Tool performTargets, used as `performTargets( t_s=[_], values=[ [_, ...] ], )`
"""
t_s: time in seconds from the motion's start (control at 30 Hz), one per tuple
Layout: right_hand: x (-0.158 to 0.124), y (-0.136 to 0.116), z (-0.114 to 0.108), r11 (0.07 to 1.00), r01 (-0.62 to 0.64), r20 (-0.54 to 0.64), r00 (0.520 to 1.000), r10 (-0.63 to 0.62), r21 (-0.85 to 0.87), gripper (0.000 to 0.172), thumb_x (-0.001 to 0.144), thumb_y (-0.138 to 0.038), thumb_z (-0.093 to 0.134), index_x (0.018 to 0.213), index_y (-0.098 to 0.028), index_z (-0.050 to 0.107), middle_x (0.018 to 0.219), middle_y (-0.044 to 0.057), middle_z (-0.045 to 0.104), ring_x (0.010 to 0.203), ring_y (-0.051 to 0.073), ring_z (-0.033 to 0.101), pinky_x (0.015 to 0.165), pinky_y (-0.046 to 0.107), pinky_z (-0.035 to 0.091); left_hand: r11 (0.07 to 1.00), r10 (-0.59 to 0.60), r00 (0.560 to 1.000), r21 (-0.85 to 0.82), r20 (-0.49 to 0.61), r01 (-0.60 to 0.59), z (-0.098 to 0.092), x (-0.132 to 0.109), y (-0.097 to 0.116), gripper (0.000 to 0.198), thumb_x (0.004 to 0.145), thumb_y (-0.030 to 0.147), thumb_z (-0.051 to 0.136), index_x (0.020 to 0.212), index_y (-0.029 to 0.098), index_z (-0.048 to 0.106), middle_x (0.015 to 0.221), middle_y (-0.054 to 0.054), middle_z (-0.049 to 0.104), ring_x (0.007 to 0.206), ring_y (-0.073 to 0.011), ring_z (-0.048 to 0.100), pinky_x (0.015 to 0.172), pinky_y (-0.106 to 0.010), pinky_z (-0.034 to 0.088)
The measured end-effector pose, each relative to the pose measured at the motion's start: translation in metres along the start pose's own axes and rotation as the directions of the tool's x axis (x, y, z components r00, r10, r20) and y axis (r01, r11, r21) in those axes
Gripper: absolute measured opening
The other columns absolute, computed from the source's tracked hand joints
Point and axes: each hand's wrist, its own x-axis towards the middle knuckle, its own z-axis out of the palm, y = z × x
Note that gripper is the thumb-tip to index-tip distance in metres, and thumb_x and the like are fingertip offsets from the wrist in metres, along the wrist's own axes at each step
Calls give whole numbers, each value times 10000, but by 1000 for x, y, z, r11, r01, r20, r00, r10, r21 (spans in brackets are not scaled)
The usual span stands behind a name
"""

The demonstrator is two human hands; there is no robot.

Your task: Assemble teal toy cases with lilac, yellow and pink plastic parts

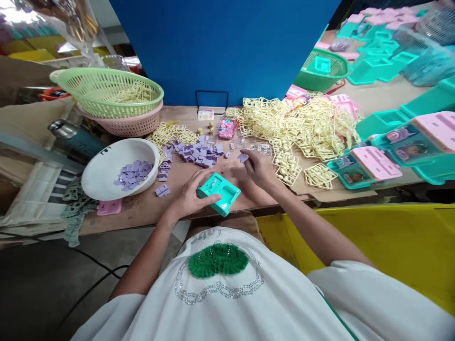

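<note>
Gripping teal case: L fingers. R fingers pinch purple pc beyond case; prob. pick-up step, next needs steadiness.

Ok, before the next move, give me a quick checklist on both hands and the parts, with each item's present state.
1. Left hand has a grip on the turquoise casing: ok, it is held from its left side.
2. Casing's recessed face in view: ok, its large recess faces the camera.
3. Right hand has a grip on a purple piece: ok, pinched above the table.
4. Purple piece clear of the casing: ok, the two are apart.
5. Which face of the purple piece is up: cannot tell, too small.
6. More purple parts at hand: ok, a heap lies in the white bowl.
</note>
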Motion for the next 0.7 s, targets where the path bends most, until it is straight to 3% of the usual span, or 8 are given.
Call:
performTargets(
  t_s=[0.03, 0.1, 0.17, 0.23, 0.33, 0.43, 0.57, 0.7],
  values=[
    [-6, -1, 0, 998, 4, -70, 998, 0, 57, 524, 998, -167, 363, 1455, -148, 618, 1292, 183, 701, 1152, 326, 656, 979, 440, 520, 1000, -2, 1000, 28, 7, 2, 3, -3, -1, 611, 907, 463, 772, 1449, 249, 588, 1449, -129, 651, 1342, -298, 643, 1137, -454, 551],
    [-17, -1, 0, 997, 8, -139, 990, 4, 82, 568, 987, -151, 354, 1510, -171, 576, 1289, 180, 682, 1137, 325, 645, 966, 452, 523, 995, -27, 996, 97, -90, 36, 13, -10, -2, 551, 968, 445, 697, 1463, 244, 564, 1440, -135, 657, 1331, -295, 644, 1152, -475, 530],
    [-22, -1, 2, 999, -28, -118, 993, 25, -24, 595, 989, -143, 362, 1561, -151, 527, 1259, 203, 658, 1094, 335, 632, 924, 453, 509, 980, -50, 973, 176, -225, 91, 25, -18, 2, 531, 1001, 440, 651, 1482, 241, 540, 1433, -147, 644, 1336, -297, 629, 1160, -486, 515],
    [-22, 1, 5, 982, -41, -19, 999, 39, -187, 582, 1009, -147, 362, 1570, -124, 513, 1216, 221, 654, 1061, 343, 617, 914, 458, 477, 962, -70, 956, 234, -286, 140, 33, -23, 9, 583, 988, 448, 674, 1511, 247, 510, 1404, -148, 631, 1315, -298, 628, 1144, -480, 523],
    [-17, 4, 9, 944, -3, 164, 985, 60, -330, 560, 1043, -140, 326, 1568, -131, 520, 1168, 222, 680, 1030, 339, 620, 916, 448, 444, 957, -110, 961, 233, -253, 171, 28, -21, 17, 579, 918, 435, 763, 1435, 254, 576, 1312, -117, 628, 1193, -275, 677, 1065, -446, 575],
    [-17, 3, 10, 934, -9, 231, 968, 97, -358, 584, 1045, -124, 317, 1611, -126, 463, 1234, 236, 673, 1044, 341, 635, 884, 420, 439, 973, -98, 976, 188, -193, 135, 12, -11, 20, 326, 865, 357, 797, 1150, 229, 706, 1226, -81, 629, 1031, -221, 713, 928, -378, 629],
    [-24, -3, 7, 939, 16, 185, 981, 51, -345, 573, 1025, -131, 366, 1587, -84, 466, 1253, 238, 678, 1067, 358, 622, 929, 440, 422, 951, -70, 988, 290, -138, 107, 0, 5, 23, 74, 832, 184, 734, 878, 210, 682, 1004, -38, 649, 886, -188, 696, 777, -310, 612],
    [-25, -5, 7, 977, 7, 16, 1000, -3, -212, 405, 1023, -187, 409, 1343, -113, 646, 1128, 183, 735, 1016, 340, 606, 941, 428, 428, 824, -65, 974, 539, -219, 176, 13, 13, 33, 124, 836, 109, 639, 795, 219, 597, 890, -46, 625, 827, -224, 660, 743, -344, 562]
  ],
)
